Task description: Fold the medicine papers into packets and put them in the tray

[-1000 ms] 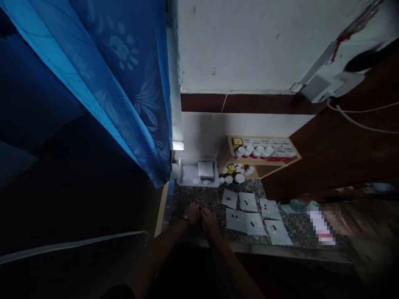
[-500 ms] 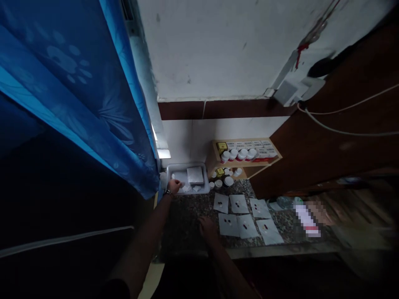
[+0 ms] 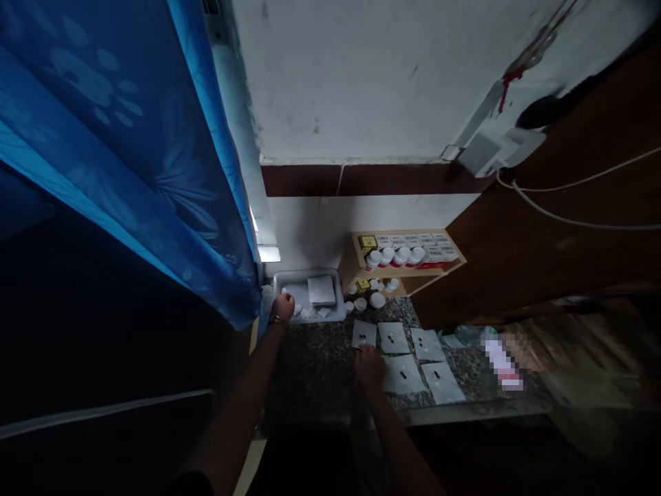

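Note:
My left hand (image 3: 283,306) reaches out to the near left corner of a shallow white tray (image 3: 289,281) at the back of the counter; its fingers look curled, and I cannot make out what is in them. A stack of white paper squares (image 3: 321,290) and a few small folded packets (image 3: 312,313) lie in that tray. My right hand (image 3: 368,363) rests on the near left sheet of several white paper squares (image 3: 407,375) spread on the speckled counter (image 3: 315,365), each with small dark pills on it. Its fingers are too dim to read.
A small wooden shelf (image 3: 405,258) against the wall holds white-capped bottles and boxes. More jars (image 3: 376,300) stand below it. A blue curtain (image 3: 129,151) hangs on the left. A dark wooden panel (image 3: 542,248) with cables rises on the right. A plastic bottle (image 3: 469,335) lies beside the sheets.
A second ago both hands were together at the counter's near left. My left hand went out to the tray and has stayed there. My right hand moved right onto the paper squares.

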Demonstrator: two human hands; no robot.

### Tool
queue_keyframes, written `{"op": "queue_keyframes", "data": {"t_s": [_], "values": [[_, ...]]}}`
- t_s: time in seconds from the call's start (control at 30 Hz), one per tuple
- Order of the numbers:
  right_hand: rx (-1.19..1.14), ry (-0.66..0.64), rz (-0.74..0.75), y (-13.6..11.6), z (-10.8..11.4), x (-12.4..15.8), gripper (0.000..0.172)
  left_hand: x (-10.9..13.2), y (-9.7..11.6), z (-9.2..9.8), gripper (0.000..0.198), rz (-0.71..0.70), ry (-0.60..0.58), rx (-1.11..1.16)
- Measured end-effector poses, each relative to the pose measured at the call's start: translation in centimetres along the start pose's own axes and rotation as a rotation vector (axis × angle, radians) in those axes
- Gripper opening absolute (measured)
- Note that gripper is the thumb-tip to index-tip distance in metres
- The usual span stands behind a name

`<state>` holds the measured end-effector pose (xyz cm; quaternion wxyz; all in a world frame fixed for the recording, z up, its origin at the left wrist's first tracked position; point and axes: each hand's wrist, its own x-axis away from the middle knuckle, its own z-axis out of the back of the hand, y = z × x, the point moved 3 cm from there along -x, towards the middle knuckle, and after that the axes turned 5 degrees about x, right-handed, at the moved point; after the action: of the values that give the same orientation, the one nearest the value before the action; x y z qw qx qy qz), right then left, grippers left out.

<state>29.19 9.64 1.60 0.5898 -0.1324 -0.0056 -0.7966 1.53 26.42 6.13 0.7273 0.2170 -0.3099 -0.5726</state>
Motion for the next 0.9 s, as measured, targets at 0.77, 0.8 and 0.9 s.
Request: {"op": "queue_keyframes", "data": {"t_s": [0.77,0.8,0.9], "values": [[-0.346,-0.097,0.027,-2.5,-2.3,1.0,0.024,20.9,-9.4,-8.2,0.03,-0.198,-0.17,0.001],[-0.349,-0.11,0.054,-3.1,-2.7,1.8,0.023,21.2,-9.6,-8.8,0.034,-0.271,-0.19,-0.034],[-0.342,-0.169,0.098,-4.6,-3.7,3.4,0.022,21.8,-10.2,-9.9,0.051,-0.443,-0.282,-0.125]]}}
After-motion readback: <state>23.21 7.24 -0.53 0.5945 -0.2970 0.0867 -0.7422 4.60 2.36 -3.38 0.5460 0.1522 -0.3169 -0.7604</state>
